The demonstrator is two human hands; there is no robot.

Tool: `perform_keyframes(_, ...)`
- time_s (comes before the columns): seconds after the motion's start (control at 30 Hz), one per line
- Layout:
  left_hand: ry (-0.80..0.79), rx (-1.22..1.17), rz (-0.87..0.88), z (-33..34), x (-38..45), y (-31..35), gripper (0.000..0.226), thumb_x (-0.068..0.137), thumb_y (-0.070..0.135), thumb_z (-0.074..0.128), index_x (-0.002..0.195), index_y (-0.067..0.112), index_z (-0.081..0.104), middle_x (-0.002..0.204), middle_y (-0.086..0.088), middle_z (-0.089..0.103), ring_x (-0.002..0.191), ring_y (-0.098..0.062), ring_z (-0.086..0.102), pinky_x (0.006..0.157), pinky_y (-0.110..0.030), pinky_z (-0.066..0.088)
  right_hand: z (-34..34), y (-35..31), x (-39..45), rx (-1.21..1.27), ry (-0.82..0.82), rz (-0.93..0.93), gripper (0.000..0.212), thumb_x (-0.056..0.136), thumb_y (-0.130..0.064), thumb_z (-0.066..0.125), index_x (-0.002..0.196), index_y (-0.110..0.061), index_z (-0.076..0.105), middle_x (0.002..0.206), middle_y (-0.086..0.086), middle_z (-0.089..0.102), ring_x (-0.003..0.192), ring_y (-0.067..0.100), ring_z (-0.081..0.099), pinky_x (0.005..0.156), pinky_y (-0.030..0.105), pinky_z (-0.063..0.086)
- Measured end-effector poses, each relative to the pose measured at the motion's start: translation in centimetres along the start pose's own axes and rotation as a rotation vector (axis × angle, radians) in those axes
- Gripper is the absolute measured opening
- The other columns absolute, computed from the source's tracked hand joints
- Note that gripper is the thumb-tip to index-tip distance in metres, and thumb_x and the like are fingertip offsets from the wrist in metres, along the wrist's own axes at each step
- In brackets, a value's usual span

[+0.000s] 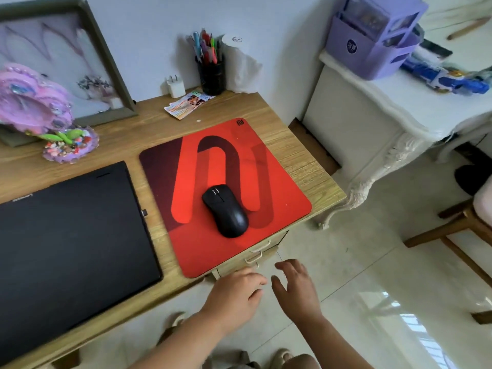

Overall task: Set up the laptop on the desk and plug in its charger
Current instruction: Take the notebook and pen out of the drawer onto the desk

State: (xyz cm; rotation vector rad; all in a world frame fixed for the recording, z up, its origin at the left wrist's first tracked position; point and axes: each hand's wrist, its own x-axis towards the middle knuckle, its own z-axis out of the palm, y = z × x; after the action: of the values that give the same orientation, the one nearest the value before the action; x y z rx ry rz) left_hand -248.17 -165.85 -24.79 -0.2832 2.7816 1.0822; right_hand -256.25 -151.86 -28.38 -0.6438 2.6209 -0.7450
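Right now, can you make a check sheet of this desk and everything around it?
Surface: wooden desk, drawers under its right end.
Job's things: black laptop, shut, lying flat; laptop charger not seen.
Clutter: mouse on red mousepad, pen cup, white plug adapter, leaflets, pink ornament, picture frame.
Grippers: left hand and right hand open, empty, by the drawers.
Cables: nothing seen.
Surroundings: white cabinet, purple organiser, tiled floor.
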Motion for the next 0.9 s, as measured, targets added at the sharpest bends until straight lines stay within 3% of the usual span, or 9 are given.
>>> perform_keyframes(0.13, -0.078, 0.077, -0.109, 4.4, 1.1, -3.9, 0.034, 0.091, 0.027, 0.044, 0.124, 0.024, 0.052, 0.132, 0.009, 0.05, 0.117, -0.012, 0.048, 0.094, -0.025, 0.04, 4.8, 3.0, 0.7, 0.024, -0.024, -0.028, 0.032, 0.084, -0.021, 0.057, 0.114, -0.01, 0.062, 0.113, 0.004, 0.061, 0.109, 0.023, 0.053, 0.088, 0.029, 0.042)
perform_keyframes(0.3, -0.131, 0.183, -0.126, 9.7, 3.0, -9.6, 0.038, 0.091, 0.025, 0.043, 0.129, 0.019, 0.047, 0.139, 0.006, 0.042, 0.126, -0.014, 0.039, 0.102, -0.025, 0.035, 11.2, 6.8, 2.8, 0.0, -0.032, -0.064, 0.034, 0.086, -0.025, 0.054, 0.118, -0.013, 0.059, 0.117, 0.001, 0.06, 0.11, 0.021, 0.051, 0.09, 0.026, 0.04)
perform_keyframes(0.57, -0.08, 0.233, -0.103, 15.1, 5.9, -15.8, 0.046, 0.09, 0.022, 0.046, 0.135, 0.017, 0.041, 0.149, 0.002, 0.03, 0.136, -0.014, 0.027, 0.108, -0.024, 0.022, 17.7, 10.8, 6.1, -0.001, -0.03, -0.062, 0.035, 0.086, -0.024, 0.055, 0.117, -0.009, 0.058, 0.115, 0.007, 0.06, 0.108, 0.028, 0.05, 0.09, 0.034, 0.042)
perform_keyframes(0.73, -0.073, 0.259, -0.141, 16.6, 7.7, -18.2, 0.05, 0.089, 0.024, 0.05, 0.137, 0.017, 0.039, 0.154, 0.001, 0.02, 0.139, -0.017, 0.024, 0.113, -0.029, 0.022, 19.4, 12.8, 8.4, -0.06, -0.069, -0.078, 0.037, 0.086, -0.026, 0.053, 0.12, -0.01, 0.056, 0.119, 0.008, 0.057, 0.112, 0.029, 0.046, 0.092, 0.035, 0.04)
perform_keyframes(0.83, -0.096, 0.287, -0.122, 17.1, 7.6, -19.3, 0.051, 0.089, 0.025, 0.05, 0.138, 0.016, 0.039, 0.156, 0.004, 0.015, 0.139, -0.014, 0.023, 0.113, -0.029, 0.023, 20.1, 13.5, 9.7, -0.143, -0.106, -0.144, 0.043, 0.086, -0.027, 0.051, 0.126, -0.012, 0.05, 0.131, 0.007, 0.051, 0.123, 0.028, 0.04, 0.098, 0.036, 0.035)
perform_keyframes(0.9, -0.112, 0.308, -0.109, 17.3, 7.3, -19.7, 0.051, 0.09, 0.026, 0.048, 0.139, 0.017, 0.037, 0.157, 0.006, 0.007, 0.14, -0.012, 0.019, 0.114, -0.027, 0.02, 20.7, 13.9, 10.6, -0.199, -0.158, -0.205, 0.052, 0.087, -0.027, 0.049, 0.136, -0.014, 0.04, 0.147, 0.006, 0.036, 0.137, 0.024, 0.025, 0.107, 0.036, 0.026)
